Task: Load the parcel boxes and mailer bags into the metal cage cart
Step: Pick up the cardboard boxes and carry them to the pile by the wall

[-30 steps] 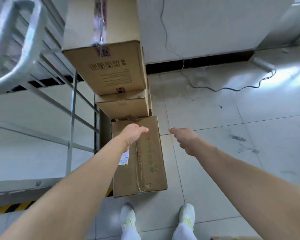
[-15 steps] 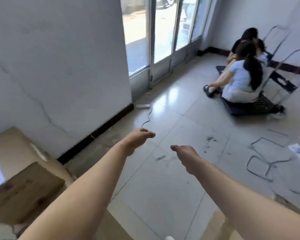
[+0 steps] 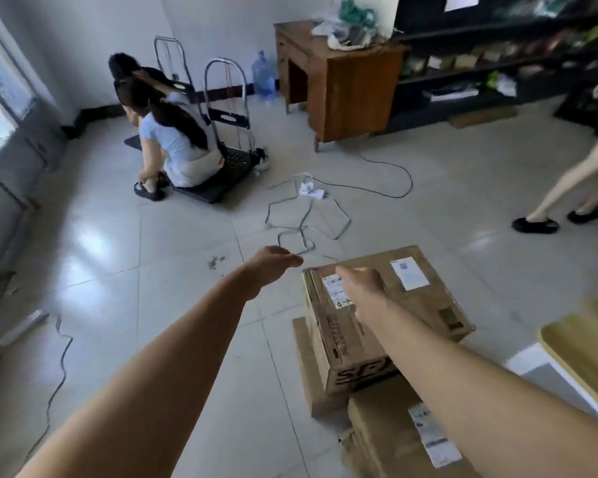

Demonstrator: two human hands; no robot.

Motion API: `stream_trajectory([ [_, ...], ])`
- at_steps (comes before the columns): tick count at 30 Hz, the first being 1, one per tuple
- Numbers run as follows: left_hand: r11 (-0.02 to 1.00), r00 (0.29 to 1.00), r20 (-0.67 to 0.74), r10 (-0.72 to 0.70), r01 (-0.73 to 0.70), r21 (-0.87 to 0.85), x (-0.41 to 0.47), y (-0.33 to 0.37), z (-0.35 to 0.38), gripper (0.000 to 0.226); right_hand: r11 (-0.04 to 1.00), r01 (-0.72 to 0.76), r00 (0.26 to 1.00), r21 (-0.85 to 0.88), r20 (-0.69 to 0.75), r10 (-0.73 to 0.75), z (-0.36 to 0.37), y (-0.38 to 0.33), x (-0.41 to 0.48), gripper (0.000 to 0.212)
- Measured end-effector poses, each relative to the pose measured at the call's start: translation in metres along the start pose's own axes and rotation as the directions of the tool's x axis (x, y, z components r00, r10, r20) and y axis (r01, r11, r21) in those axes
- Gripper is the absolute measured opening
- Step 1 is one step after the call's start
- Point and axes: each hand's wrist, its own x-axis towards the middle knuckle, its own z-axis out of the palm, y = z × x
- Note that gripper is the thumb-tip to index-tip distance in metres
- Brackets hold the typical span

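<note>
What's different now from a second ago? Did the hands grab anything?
The person turned away from the cage cart, which is now out of view. The right hand now reaches over the top box of a pile on the floor, and the left hand hangs beside it. Both hands stayed empty and stretched forward.

My right hand (image 3: 361,286) hangs over the labelled top box (image 3: 428,305) of a stack; my left hand (image 3: 275,267), loosely curled, is just left of it.

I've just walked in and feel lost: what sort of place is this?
Probably a small parcel depot or shop storeroom: labelled cardboard boxes stacked on the floor, folding hand trolleys near the back wall, and dark shelving holding goods.
</note>
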Motion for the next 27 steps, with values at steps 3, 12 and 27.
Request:
stream_trajectory([
  [3,0.993,0.998,0.06,-0.006,-0.001,0.115,0.036,0.022,0.051,0.009,0.983,-0.151,0.985,0.102,-0.069,0.159,-0.052,0.017,0.028,0.046],
  [12,0.91,0.987,0.138,-0.08,0.015,0.414,0.123,0.017,0.144,0.046,0.847,-0.375,0.896,0.378,-0.088,0.436,-0.129,0.058,0.079,0.048],
  [27,0.62,0.974,0.215,-0.064,-0.13,0.773,0.279,-0.025,0.197,0.057,0.561,-0.542,0.675,0.626,-0.073,0.734,-0.088,0.117,0.164,0.058],
])
